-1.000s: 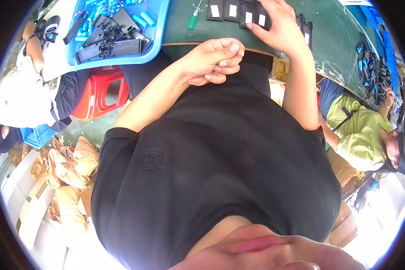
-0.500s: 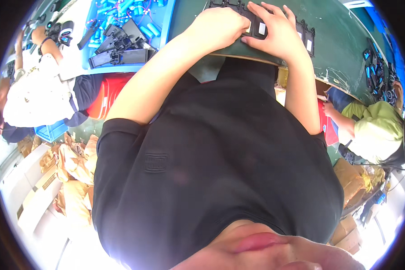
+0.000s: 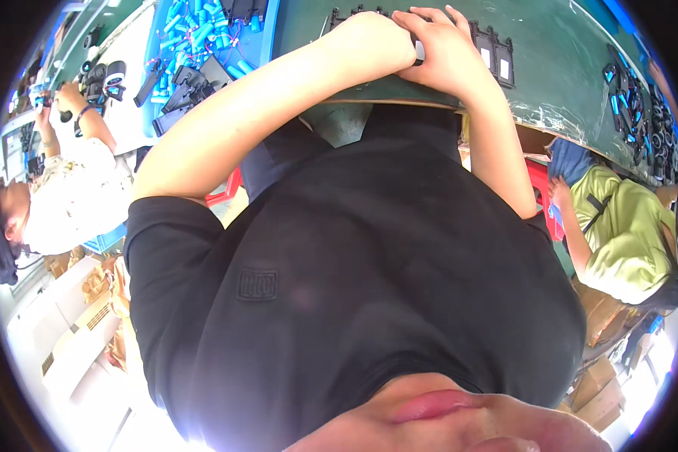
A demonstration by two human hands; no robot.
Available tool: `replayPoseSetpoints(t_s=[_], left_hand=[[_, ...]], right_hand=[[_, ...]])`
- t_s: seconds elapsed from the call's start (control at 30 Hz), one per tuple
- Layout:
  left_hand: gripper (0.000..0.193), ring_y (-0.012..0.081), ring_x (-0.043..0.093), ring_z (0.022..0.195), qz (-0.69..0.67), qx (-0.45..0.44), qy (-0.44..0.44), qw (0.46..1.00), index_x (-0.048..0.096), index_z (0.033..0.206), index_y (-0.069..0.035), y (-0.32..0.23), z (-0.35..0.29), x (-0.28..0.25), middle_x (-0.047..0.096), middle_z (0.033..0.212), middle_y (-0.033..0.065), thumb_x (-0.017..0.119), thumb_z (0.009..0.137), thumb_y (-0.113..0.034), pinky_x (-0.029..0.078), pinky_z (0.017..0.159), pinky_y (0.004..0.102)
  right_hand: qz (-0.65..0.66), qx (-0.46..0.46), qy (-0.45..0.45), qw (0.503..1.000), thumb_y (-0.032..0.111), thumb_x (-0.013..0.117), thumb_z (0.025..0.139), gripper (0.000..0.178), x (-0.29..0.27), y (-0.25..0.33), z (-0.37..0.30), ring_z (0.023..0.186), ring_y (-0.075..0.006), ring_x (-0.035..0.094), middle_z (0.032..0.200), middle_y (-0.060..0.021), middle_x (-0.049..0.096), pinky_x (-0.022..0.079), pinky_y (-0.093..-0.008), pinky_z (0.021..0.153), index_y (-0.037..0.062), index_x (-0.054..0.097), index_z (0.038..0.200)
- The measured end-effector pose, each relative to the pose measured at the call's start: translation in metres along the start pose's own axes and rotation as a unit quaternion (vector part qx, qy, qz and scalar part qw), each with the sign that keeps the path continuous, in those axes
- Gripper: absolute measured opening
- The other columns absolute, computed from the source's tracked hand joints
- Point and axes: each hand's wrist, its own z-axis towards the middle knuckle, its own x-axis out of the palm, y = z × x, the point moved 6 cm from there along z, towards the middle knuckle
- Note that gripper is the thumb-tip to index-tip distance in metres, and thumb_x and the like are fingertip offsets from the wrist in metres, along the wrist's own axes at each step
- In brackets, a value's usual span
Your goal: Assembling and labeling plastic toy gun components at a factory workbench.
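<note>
A row of black plastic casings (image 3: 496, 59) with white labels lies along the green table (image 3: 557, 53) in front of me. My left hand (image 3: 377, 44) is over the middle of the row, its fingers curled in and mostly hidden, so what they pinch cannot be made out. Right beside it, touching or nearly so, my right hand (image 3: 443, 54) reaches across the casings with its fingers stretched and slightly apart. A pale label shows in the small gap between both hands.
On the left stands a blue tray (image 3: 267, 36) with blue cylinders (image 3: 201, 34) and loose black casings (image 3: 192, 89). Black-and-blue parts (image 3: 624, 113) are heaped at the table's right. A person in white (image 3: 79, 192) is to my left, another in light green (image 3: 631, 226) to my right.
My left hand has moved closer against my right hand, its elbow swinging outward. My right hand has shifted slightly left, and the view has turned a little.
</note>
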Motion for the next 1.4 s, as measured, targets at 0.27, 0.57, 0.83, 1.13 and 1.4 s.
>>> replayPoseSetpoints(t_s=[0.27, 0.57, 0.83, 1.13, 1.4], left_hand=[[0.006, 0.0311, 0.076, 0.080, -0.032, 0.094, 0.047, 0.994, 0.077, 0.077, -0.007, 0.001, 0.025, 0.003, 0.075, 0.079, 0.0150, 0.073, 0.073, -0.009, 0.061, 0.073, 0.0430], [0.014, 0.0389, 0.072, 0.079, -0.110, 0.044, 0.005, 0.993, 0.071, 0.080, -0.004, 0.023, 0.015, 0.011, 0.071, 0.080, 0.0189, 0.070, 0.081, -0.018, 0.059, 0.075, 0.0494], [0.016, 0.0297, 0.070, 0.067, -0.298, -0.218, -0.156, 0.916, 0.066, 0.094, -0.004, 0.071, -0.015, -0.011, 0.070, 0.076, 0.0134, 0.065, 0.094, -0.020, 0.055, 0.062, 0.0400], [0.015, 0.0124, 0.042, 0.056, -0.999, 0.021, -0.033, 0.037, 0.057, 0.091, 0.000, -0.020, -0.086, 0.049, 0.066, 0.114, 0.0281, 0.058, 0.086, -0.015, 0.038, 0.037, 0.0234], [0.004, 0.0089, 0.044, 0.053, -0.995, 0.011, 0.053, 0.083, 0.058, 0.089, -0.005, -0.069, -0.113, 0.093, 0.061, 0.089, 0.0139, 0.058, 0.091, -0.008, 0.033, 0.037, 0.0215]], right_hand=[[-0.042, 0.004, -0.034, 0.999, 0.037, 0.087, 0.069, 0.083, 0.020, -0.020, 0.000, 0.139, -0.0298, 0.056, 0.136, -0.0120, 0.070, 0.025, -0.0578, 0.126, 0.0134, 0.061, 0.144], [-0.023, -0.010, -0.032, 0.999, 0.044, 0.085, 0.072, 0.087, 0.031, -0.017, -0.002, 0.141, -0.0312, 0.053, 0.124, -0.0179, 0.074, 0.021, -0.0627, 0.126, 0.0021, 0.057, 0.144], [-0.064, 0.003, -0.027, 0.998, 0.038, 0.086, 0.076, 0.081, 0.024, -0.026, -0.011, 0.144, -0.0314, 0.050, 0.130, -0.0128, 0.072, 0.022, -0.0596, 0.127, 0.0095, 0.056, 0.146], [-0.177, 0.022, 0.032, 0.984, 0.024, 0.085, 0.081, 0.080, -0.002, -0.043, -0.025, 0.149, -0.0304, 0.046, 0.147, -0.0078, 0.063, 0.022, -0.0566, 0.129, 0.0111, 0.052, 0.153], [-0.285, 0.212, 0.108, 0.929, 0.018, 0.081, 0.087, 0.085, -0.029, -0.130, -0.052, 0.155, -0.0296, 0.037, 0.156, -0.0082, 0.056, 0.017, -0.0576, 0.130, 0.0235, 0.042, 0.162]])
